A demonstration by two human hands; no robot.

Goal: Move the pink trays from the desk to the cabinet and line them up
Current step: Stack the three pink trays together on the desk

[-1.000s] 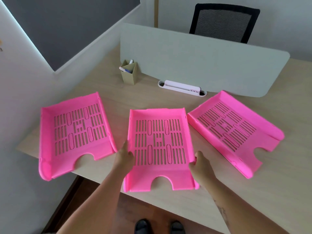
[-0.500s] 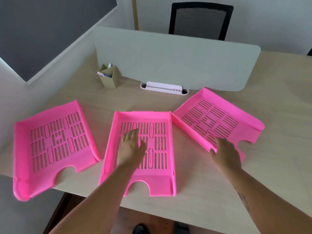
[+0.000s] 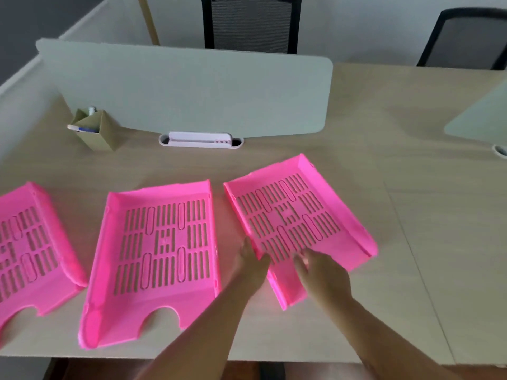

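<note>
Three slotted pink trays lie side by side on the light wooden desk (image 3: 417,270): the left tray (image 3: 30,242) cut off by the frame edge, the middle tray (image 3: 164,242), and the right tray (image 3: 290,212), which is angled to the right. My left hand (image 3: 251,267) grips the right tray's left side wall near its front corner. My right hand (image 3: 321,275) holds that tray's front edge and covers the notch there. The tray's base still looks to be on the desk. No cabinet is in view.
A grey-green divider panel (image 3: 192,91) stands across the desk behind the trays, with a cardboard pen holder (image 3: 96,130) and a white cable slot (image 3: 200,139) at its foot. Two black mesh chairs (image 3: 249,23) (image 3: 466,37) stand beyond. Another panel (image 3: 482,119) is at far right.
My hands left the middle tray. The left hand crossed from the middle tray to the right tray's left wall, and the right hand settled on its front edge. My view swung to the right.
</note>
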